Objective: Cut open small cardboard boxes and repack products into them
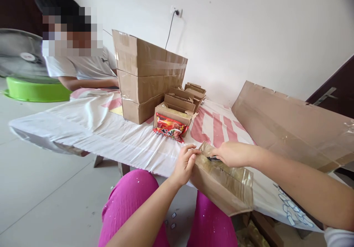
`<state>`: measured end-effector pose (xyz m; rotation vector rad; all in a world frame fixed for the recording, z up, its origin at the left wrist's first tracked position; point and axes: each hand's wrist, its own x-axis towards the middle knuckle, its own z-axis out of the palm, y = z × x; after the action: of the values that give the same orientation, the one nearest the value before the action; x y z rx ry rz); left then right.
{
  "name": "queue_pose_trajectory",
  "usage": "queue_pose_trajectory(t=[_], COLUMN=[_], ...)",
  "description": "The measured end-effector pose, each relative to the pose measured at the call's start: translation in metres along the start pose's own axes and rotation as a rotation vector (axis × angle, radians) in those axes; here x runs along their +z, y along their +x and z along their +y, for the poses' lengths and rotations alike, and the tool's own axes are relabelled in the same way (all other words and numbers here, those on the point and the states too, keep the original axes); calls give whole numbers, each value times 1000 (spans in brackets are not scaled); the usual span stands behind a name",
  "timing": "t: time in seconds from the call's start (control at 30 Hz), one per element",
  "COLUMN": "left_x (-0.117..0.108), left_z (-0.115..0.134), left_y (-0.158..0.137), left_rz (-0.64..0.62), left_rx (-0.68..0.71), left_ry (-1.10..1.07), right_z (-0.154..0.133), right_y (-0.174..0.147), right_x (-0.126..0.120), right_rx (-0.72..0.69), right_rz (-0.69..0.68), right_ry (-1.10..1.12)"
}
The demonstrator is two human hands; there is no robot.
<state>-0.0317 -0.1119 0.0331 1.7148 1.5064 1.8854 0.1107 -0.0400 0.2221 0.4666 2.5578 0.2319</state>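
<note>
A brown cardboard box [218,186] with shiny clear tape over its top leans at the table's near edge, just above my knees. My left hand [184,165] grips its far left corner, thumb and fingers closed around the edge. In my right hand [227,155] is a small dark tool that looks like a box cutter [214,159], held against the taped top near the far end. My palm hides most of the tool. Beyond the box, a red printed food packet [170,127] rests against the front of a smaller open carton [177,111].
Stacked sealed cartons [149,88] stand on the cloth-covered table [83,129], with a row of open cartons [181,96] beside them. A large cardboard sheet [293,125] stands at right. A person [80,68] sits across at left, near a fan [24,57] and a green basin [35,90].
</note>
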Motion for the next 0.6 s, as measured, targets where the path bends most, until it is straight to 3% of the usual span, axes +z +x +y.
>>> queue_pose_trajectory(t=[0.1, 0.23, 0.4, 0.6], left_x=[3, 9, 13, 11], left_z=[-4, -8, -10, -10], left_y=[1, 4, 5, 2], left_rz=[-27, 8, 27, 30], left_rx=[12, 7, 0, 6], left_ry=[49, 33, -50, 27], right_z=[0, 9, 16, 29], right_y=[-7, -27, -45, -80], right_x=[12, 25, 32, 40], right_rx=[34, 59, 103, 176], right_rz=[78, 3, 37, -60], right_ry=[-21, -22, 12, 78])
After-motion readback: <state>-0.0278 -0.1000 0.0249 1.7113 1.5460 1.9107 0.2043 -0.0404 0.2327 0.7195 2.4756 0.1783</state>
